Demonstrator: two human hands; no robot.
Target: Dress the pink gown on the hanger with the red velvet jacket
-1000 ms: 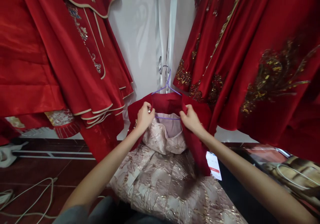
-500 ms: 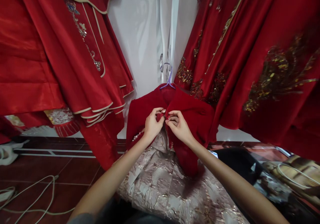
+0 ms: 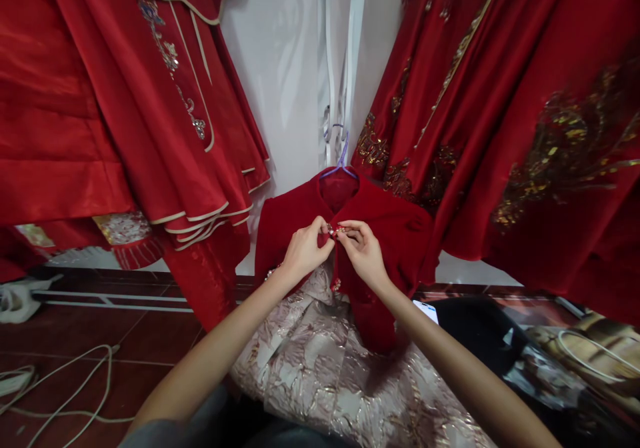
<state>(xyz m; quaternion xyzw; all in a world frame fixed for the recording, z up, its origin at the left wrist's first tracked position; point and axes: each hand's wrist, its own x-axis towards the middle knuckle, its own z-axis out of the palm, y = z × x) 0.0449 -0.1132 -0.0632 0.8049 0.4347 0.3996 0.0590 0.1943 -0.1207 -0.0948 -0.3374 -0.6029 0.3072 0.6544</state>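
A short red jacket (image 3: 400,235) hangs on a purple hanger (image 3: 342,161), with a pale, metallic-patterned skirt (image 3: 340,375) below it. My left hand (image 3: 307,253) pinches the jacket's front edge at a small shiny button (image 3: 331,231). Close against it, my right hand (image 3: 364,253) pinches the opposite front edge at the same height. The fingertips nearly meet and partly cover the button, so whether it is fastened cannot be made out. Lower on the front edge, another ornate button (image 3: 337,285) shows.
Red garments with pale piping (image 3: 175,121) hang at the left, and a gold-embroidered red garment (image 3: 480,115) hangs at the right. White cables (image 3: 107,375) lie on the tiled floor. A black bag-like item (image 3: 465,335) sits at the lower right.
My hands have drawn together at the jacket front, bringing its two edges closer. The lower button has come into view beneath my right hand.
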